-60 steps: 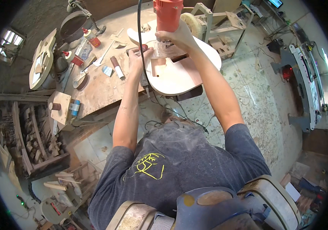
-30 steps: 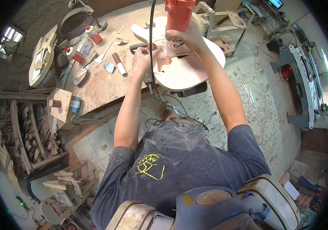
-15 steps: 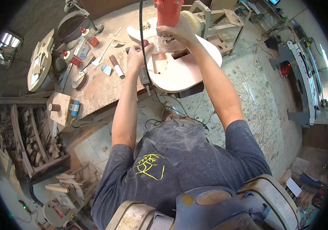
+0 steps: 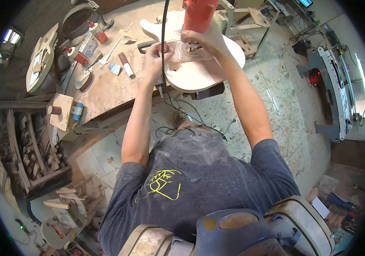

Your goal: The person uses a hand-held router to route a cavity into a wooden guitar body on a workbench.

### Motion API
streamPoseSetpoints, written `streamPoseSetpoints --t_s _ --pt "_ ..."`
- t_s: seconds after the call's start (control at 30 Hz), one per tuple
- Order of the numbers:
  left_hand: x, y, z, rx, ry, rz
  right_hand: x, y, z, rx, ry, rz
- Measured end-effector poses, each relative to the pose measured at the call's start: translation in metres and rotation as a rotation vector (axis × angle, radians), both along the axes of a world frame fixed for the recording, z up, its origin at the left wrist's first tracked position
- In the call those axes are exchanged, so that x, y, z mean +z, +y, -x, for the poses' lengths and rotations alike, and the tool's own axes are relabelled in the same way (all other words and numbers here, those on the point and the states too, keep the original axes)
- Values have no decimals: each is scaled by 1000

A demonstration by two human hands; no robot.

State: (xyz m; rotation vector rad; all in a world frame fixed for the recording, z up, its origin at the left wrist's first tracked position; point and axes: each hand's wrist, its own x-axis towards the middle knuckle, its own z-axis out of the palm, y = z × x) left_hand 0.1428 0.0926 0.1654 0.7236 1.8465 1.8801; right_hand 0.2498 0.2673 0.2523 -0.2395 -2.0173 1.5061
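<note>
A red router (image 4: 199,16) with a clear plastic base plate (image 4: 193,54) stands on a pale wooden electric guitar body (image 4: 203,79). My right hand (image 4: 206,40) is wrapped round the router's lower part, just above the base. At the plate's left end, my left hand (image 4: 152,60) grips a red knob (image 4: 164,48). The plate covers much of the cavities cut in the body, and the bit's tip cannot be made out. A black cable (image 4: 164,25) hangs in front of my left hand. The body rests at the bench's right edge and overhangs it.
On the wooden bench (image 4: 105,96) lie two glue bottles (image 4: 98,32), a brown-and-white cylinder (image 4: 126,65) and scraps. Another guitar body (image 4: 41,64) stands at the far left. A wooden frame (image 4: 255,25) is behind on the right. Cables (image 4: 186,113) dangle below the bench edge.
The router and its base plate have slid right and nearer over the guitar body, covering cavities that showed before. Both hands moved with it and keep their grip. The whole view has shifted slightly.
</note>
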Motion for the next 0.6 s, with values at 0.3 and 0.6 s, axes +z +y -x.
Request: streamPoseSetpoints --t_s 0.3,0.6 --pt "-3 -10 -5 -23 36 48 10 -9 -18 29 -47 -55" --pt "1 -14 -8 -46 95 124 15 -18 -27 26 -23 -21"
